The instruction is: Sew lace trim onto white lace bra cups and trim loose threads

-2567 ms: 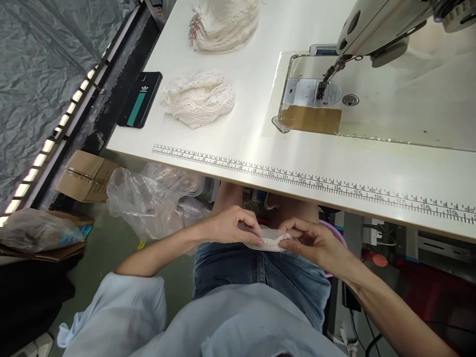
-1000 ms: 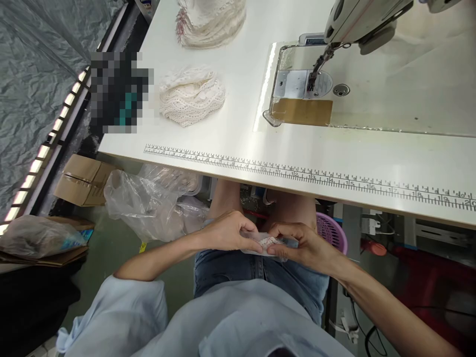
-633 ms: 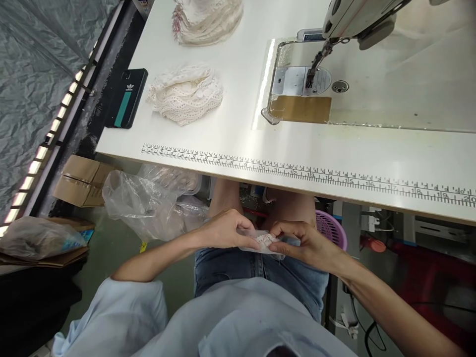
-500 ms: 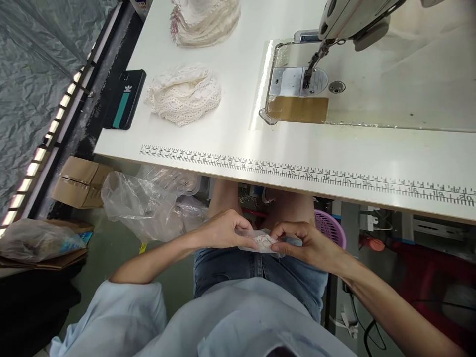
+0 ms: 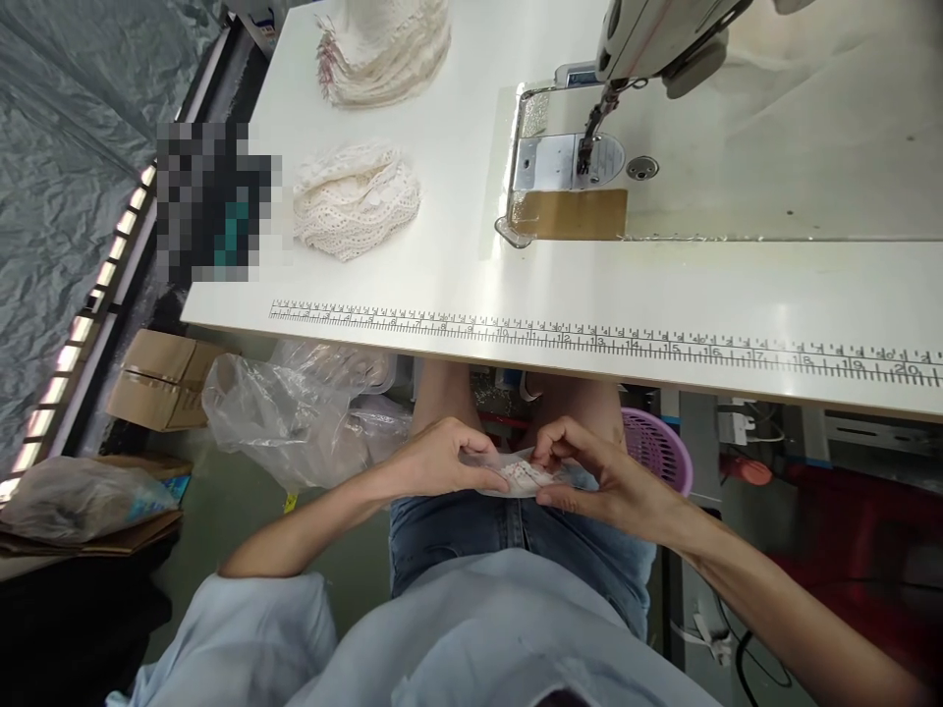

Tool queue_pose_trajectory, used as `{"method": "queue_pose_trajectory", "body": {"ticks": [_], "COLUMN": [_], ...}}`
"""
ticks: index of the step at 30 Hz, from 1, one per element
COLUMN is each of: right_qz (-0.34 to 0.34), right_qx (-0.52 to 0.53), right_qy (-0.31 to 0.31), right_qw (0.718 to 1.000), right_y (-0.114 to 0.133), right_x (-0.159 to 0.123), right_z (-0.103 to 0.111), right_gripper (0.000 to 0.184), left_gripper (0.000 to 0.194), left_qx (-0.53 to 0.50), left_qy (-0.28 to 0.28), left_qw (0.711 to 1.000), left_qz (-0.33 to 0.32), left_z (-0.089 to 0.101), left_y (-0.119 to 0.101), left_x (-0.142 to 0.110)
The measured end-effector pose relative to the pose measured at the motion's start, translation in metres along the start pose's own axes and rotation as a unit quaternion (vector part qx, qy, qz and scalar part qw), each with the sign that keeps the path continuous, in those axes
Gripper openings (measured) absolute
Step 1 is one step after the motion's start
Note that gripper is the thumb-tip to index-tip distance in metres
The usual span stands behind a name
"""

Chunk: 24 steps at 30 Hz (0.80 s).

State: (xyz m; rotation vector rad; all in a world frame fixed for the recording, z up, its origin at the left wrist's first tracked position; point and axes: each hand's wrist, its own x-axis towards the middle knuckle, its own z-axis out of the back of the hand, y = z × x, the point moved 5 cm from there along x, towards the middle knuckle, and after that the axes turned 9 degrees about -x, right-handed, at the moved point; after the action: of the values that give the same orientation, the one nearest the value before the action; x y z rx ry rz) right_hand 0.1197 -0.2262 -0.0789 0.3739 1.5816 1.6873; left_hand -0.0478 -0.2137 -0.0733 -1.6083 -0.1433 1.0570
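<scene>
The left hand (image 5: 440, 462) pinches sheer white cloth (image 5: 520, 478), bunched and reddish-specked; the right hand (image 5: 602, 479) touches its right end, grip unclear.

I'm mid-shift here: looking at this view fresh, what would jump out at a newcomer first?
Probably the sewing machine at the upper right, standing over the white tabletop. Next, the cream lace bundle on the table's left side, with a fringed fabric stack beyond it. Then, below the table's front edge, a small whitish piece between the left hand and right hand.
</scene>
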Motion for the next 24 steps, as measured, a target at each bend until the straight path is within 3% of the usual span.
{"method": "queue_pose_trajectory", "body": {"ticks": [24], "right_qz": [-0.001], "right_qx": [-0.005], "right_qy": [0.002], "right_qw": [1.0], "right_y": [-0.0098], "right_x": [-0.003], "right_z": [-0.0088], "right_gripper": [0.019], "left_gripper": [0.029], "left_qx": [-0.045], "left_qy": [-0.015], "left_qw": [0.999], "left_qz": [0.021], "left_z": [-0.0037], "left_y": [0.0066], "left_x": [-0.003]}}
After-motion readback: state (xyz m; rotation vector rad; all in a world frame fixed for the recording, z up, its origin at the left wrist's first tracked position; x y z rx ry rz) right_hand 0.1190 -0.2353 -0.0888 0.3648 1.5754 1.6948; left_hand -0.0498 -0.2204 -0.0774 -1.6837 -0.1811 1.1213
